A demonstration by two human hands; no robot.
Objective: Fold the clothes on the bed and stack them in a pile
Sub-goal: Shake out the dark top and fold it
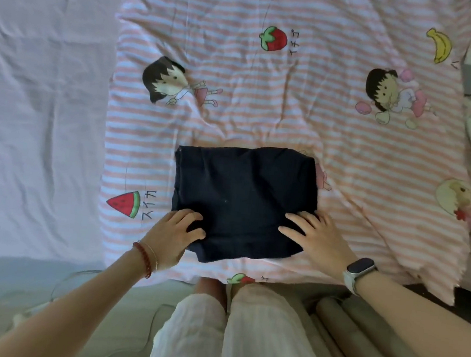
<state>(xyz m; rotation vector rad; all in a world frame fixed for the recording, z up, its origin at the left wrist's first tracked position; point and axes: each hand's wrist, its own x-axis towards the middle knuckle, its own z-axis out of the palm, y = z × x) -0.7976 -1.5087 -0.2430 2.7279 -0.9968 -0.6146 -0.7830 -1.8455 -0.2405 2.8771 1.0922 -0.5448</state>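
A bed (43, 110) with a pale lavender sheet is filling the upper part of the view, and a pink-and-white striped quilt with printed cartoon figures and fruit (264, 101) is lying spread across its middle and right side. A folded dark navy fabric garment (241, 196), roughly rectangular, is resting flat on the quilt near the bed's closest edge, between a printed watermelon at its left and a printed cartoon figure partly covered at its right.

The left hand (175, 234) is resting on the garment's near left corner, with fingers curled over the cloth edge; whether it is gripping or only pressing cannot be told. A red bead bracelet (143, 258) is sitting on that wrist. The right hand (317, 239) is lying palm down on the near right corner, fingers spread flat against the fabric. A dark-faced smartwatch with a pale strap (360, 270) is sitting on that wrist.

The person's pale trousers (243, 335) are showing at the bottom, just beside the quilt's near edge
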